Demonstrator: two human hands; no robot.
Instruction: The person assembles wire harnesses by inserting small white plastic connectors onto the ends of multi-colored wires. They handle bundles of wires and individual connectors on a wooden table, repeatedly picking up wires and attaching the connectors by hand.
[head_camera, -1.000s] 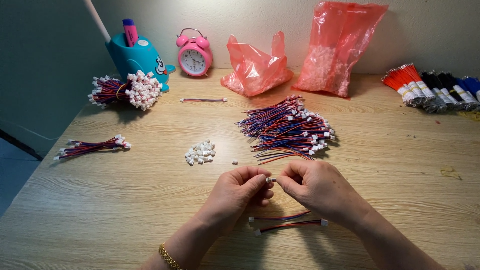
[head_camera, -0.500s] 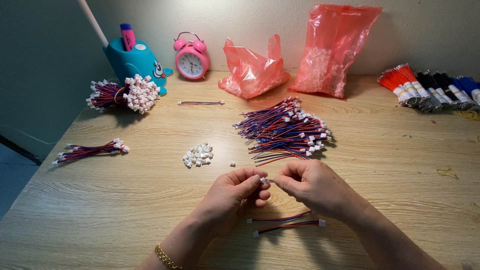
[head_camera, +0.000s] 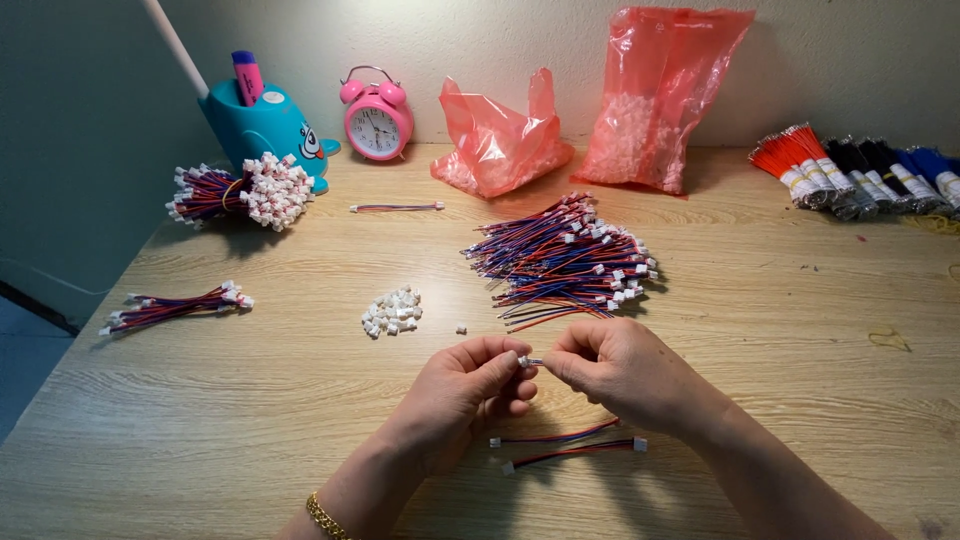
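Ann: Head view shows the left hand (head_camera: 468, 385) and the right hand (head_camera: 622, 372) almost touching. Each one pinches an end of a tiny white plug (head_camera: 527, 361) with a wire.

Ben: What is done?

Ann: Two finished wires (head_camera: 570, 447) lie at six o'clock under the hands. A small bunch (head_camera: 175, 308) lies at nine, a big bundle (head_camera: 240, 192) at ten.

Ben: What is left?

Ann: I think lots. The wire heap (head_camera: 565, 262) at twelve is big, and loose plugs (head_camera: 392, 311) wait at eleven.

Ben: Any room?

Ann: The worktop (head_camera: 800, 330) is bare at three. Its left edge is far off at nine.
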